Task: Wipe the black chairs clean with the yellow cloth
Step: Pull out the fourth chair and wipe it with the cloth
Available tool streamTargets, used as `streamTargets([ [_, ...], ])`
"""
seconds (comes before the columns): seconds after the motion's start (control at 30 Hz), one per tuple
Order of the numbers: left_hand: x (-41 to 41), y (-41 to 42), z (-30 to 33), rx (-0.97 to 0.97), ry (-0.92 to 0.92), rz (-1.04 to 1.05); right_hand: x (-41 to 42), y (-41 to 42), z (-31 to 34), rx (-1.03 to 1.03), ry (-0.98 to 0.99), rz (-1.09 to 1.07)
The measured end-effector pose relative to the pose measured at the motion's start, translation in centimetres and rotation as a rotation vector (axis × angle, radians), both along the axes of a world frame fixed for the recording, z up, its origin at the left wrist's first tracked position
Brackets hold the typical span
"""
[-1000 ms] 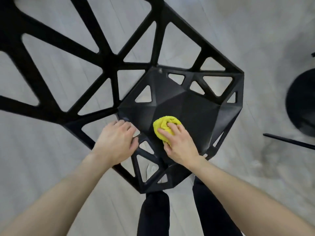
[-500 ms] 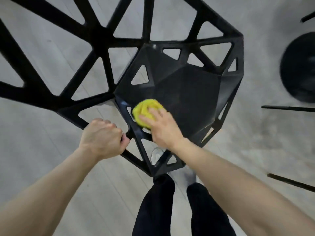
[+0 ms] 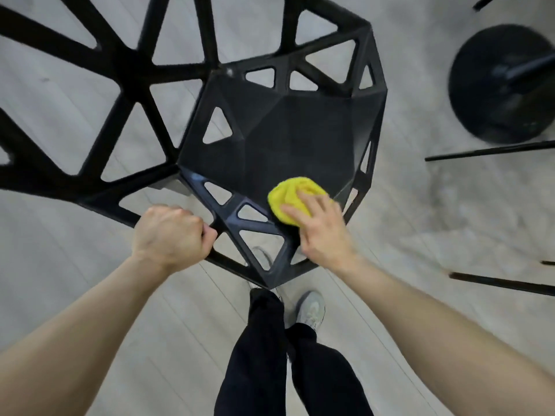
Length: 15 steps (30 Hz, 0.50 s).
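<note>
Showing bunched yellow cloth (image 3: 292,199) on faceted, cut-out black chair (image 3: 288,139)

Black chair (image 3: 300,136) seen from above, left hand (image 3: 169,235) fisted round its near frame bar, right hand (image 3: 321,232) pressing a bunched yellow cloth (image 3: 289,198) under its fingers on the seat, grey shoe (image 3: 310,309) on pale floor (image 3: 435,220), round black base (image 3: 498,85) beyond the right fingers.
</note>
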<state>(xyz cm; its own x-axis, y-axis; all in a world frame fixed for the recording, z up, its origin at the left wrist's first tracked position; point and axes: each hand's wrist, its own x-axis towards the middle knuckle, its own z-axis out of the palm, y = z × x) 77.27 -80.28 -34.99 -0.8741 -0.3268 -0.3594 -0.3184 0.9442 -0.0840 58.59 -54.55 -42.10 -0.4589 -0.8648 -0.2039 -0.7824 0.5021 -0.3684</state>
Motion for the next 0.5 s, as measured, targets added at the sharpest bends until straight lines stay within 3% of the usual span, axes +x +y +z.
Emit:
streamTargets([
  [0.1, -0.6, 3.5, 0.3, 0.017, 0.009, 0.004, 0.9, 6.2, 0.3, 0.012, -0.154, 0.084],
  [0.23, -2.7, 8.0, 0.1, 0.020, 0.015, -0.019, -4.4, 11.3, 0.9, 0.056, -0.107, 0.085],
  [0.5, -15.2, 13.4, -0.1, -0.015, 0.011, -0.027, -7.1, 16.5, 2.6, -0.033, -0.263, -0.657],
])
